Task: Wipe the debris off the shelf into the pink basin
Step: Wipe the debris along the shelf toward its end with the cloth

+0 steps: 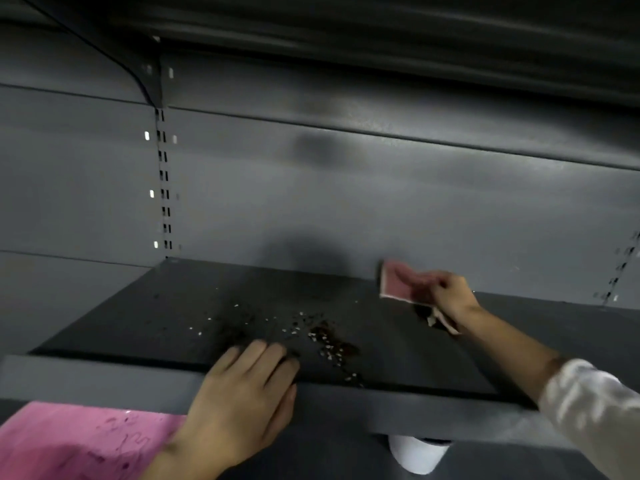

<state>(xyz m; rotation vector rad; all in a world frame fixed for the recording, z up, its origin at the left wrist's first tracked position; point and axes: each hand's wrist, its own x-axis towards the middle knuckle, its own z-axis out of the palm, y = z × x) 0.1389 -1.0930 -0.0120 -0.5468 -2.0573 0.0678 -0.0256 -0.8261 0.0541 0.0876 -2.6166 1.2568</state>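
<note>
A dark grey shelf (180, 306) carries scattered debris (325, 337): brown crumbs and small white bits, spread from the middle toward the front lip. My right hand (446, 296) is far back on the right of the shelf, shut on a pink cloth (394, 280) close to the back wall. A small dark clump (427, 315) lies under that hand. My left hand (249, 393) lies flat over the shelf's front edge, fingers apart, just left of the debris trail. The pink basin (62, 441) shows below the shelf at the bottom left, blurred.
The grey back panel (346, 209) rises behind the shelf, with a slotted upright (163, 174) at the left and another at the far right. An upper shelf (346, 26) hangs overhead. A white cylindrical object (419, 455) stands below the shelf edge.
</note>
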